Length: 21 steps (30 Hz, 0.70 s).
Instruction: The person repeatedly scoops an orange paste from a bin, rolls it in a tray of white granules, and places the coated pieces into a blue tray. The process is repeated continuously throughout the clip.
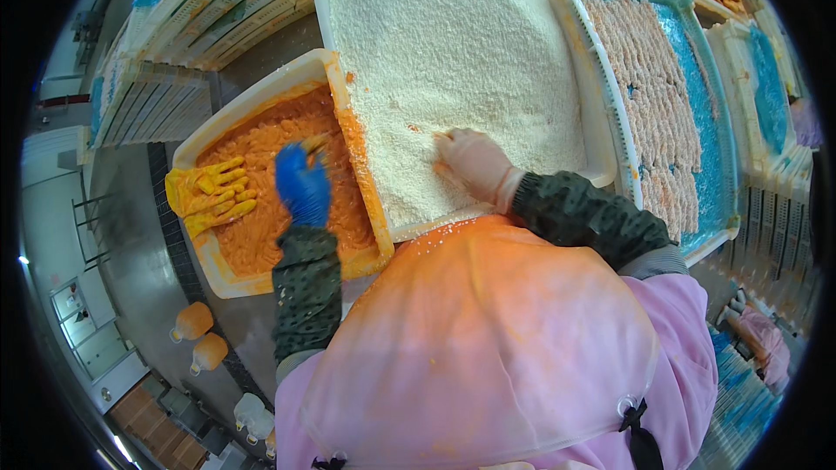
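My left hand (302, 181), in a blue glove, is over a white plastic tub (228, 288) of wet orange pieces (281, 121). Its fingers are blurred, with a yellowish coating at their tips; whether they hold a piece is unclear. My right hand (475, 166), in a pale glove, touches white crumbs (457, 65) near the close edge of a large white tray. The fingers are curled down, and what lies under them is hidden. A small orange bit (413, 128) shows in the crumbs left of that hand. Yellow rubber gloves (212, 196) lie over the tub's left edge.
At right, a blue-lined tray (717, 163) holds rows of crumb-coated strips (646, 91). Stacked white crates (241, 6) stand at upper left. Orange-filled jugs (194, 321) are on the floor at lower left. Another person (764, 343) is far off at lower right.
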{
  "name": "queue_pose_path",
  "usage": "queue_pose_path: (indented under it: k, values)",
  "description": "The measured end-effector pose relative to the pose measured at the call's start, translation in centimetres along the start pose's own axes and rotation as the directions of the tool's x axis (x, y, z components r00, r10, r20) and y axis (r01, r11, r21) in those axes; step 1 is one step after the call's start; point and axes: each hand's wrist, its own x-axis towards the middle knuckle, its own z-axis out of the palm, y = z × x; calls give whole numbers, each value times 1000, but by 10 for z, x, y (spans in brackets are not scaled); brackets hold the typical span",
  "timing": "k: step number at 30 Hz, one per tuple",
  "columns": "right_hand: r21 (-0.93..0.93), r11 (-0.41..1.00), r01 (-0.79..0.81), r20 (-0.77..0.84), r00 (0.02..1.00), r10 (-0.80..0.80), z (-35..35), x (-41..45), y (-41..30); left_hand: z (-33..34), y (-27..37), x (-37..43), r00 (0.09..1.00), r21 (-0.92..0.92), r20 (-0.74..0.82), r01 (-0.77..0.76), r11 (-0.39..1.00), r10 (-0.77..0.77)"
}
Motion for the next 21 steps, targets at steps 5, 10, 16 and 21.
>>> queue_pose_path:
  k: [5,10,16,21]
  values:
    - [146,989,29,-41,999,-23,-11,-1,14,1,-153,-35,862,125,-72,506,853,-501]
    - [819,320,-476,491,870,39,5,35,25,0,-166,-9,940,463,36,284,840,-338]
    - [785,-175,-594,535,793,-290,-50,3,-8,0,-175,0,900,589,205,201,783,-385]
    - [896,-348,-277,219,956,-196,-141,-87,34,-13,-189,-23,955,539,187,95,837,-229]
